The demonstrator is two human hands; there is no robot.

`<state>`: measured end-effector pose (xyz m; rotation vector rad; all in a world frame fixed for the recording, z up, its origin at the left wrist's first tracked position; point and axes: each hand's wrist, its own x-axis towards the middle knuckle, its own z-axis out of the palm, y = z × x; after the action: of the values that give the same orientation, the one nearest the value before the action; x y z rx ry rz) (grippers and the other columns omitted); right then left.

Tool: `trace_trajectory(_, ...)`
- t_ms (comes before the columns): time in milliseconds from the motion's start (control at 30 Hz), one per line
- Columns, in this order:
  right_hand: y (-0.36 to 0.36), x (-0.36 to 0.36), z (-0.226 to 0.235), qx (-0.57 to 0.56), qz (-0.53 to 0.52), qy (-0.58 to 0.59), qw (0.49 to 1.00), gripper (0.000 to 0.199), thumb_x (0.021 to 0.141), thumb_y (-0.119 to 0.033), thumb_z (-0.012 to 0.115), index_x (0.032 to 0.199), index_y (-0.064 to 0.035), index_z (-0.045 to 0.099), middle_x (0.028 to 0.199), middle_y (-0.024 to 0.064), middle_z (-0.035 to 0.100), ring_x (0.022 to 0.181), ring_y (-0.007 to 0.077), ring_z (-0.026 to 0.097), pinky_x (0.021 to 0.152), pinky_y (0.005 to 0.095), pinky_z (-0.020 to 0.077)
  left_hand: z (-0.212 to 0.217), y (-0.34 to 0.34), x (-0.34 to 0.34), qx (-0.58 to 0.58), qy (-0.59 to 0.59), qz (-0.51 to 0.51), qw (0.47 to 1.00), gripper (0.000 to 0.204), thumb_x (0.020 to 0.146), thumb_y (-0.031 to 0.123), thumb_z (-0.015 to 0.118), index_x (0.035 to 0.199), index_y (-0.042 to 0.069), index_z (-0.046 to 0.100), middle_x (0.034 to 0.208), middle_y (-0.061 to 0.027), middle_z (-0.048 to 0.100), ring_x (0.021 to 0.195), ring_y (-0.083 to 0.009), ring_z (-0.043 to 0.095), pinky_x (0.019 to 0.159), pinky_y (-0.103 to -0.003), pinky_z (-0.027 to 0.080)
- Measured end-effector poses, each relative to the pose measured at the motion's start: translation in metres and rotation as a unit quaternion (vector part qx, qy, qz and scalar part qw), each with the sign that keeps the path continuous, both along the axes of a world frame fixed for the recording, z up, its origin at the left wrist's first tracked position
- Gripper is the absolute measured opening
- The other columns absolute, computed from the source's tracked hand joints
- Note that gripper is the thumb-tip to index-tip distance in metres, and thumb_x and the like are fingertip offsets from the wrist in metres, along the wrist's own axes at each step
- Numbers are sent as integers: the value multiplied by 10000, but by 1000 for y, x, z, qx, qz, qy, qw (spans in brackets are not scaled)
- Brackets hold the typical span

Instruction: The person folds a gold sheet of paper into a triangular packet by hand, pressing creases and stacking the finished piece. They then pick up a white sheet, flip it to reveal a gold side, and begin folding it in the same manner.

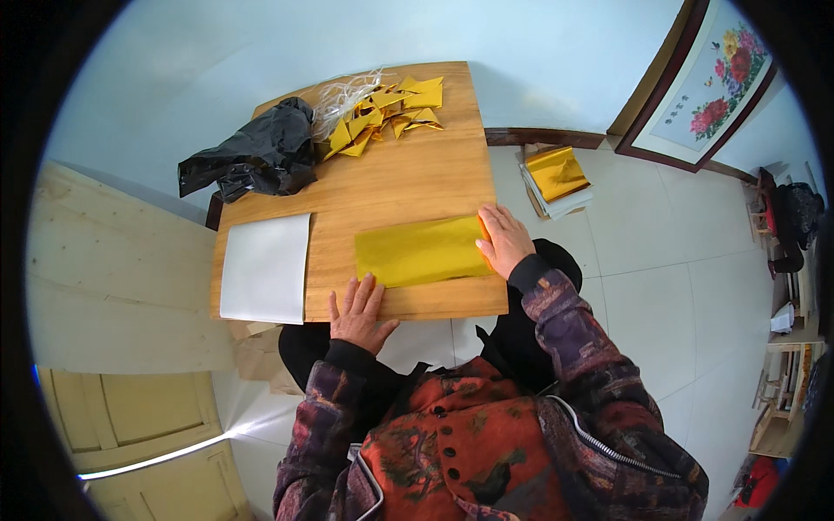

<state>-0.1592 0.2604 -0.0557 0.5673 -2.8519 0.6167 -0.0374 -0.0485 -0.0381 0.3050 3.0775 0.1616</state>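
- on the tabletop point(439, 182), near its front edge, lies the gold sheet point(417, 253), its length running side to side.
- at the sheet's right end, the right hand point(511, 243) rests with fingers on the edge; whether it pinches, i cannot tell.
- by the sheet's near left corner, the left hand point(357, 323) is spread loose, grasping nothing.
- to work neatly, probably best to steady one end and smooth with flat fingers, lest it wrinkle.
- left of the sheet, a silver-grey sheet point(265, 267); beyond, folded gold pieces point(388, 101).

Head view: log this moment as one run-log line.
right hand: touching gold sheet, right end; left hand: at near left corner; silver sheet: on table, left side
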Motion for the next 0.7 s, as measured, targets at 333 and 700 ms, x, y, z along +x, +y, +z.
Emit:
trace_trajectory(333,-11,88,18,81,17,-45,996,590,843,-243,689,1351,-24,482,1409,104,466,1355,316,369,1084,488,323,-6,64,-9,93,56,-86,990,833,826,522,653,1494,137,337,1582,-92,267,1454,-261,266,1173,-493,160)
trace_trajectory(700,10,93,19,-107,-5,-15,994,502,818,-79,644,1294,9,512,1384,140,492,1327,362,422,1095,471,332,-18,39,-32,68,-6,-62,996,822,822,460,679,1499,140,340,1593,-92,249,1463,-293,239,1169,-491,180)
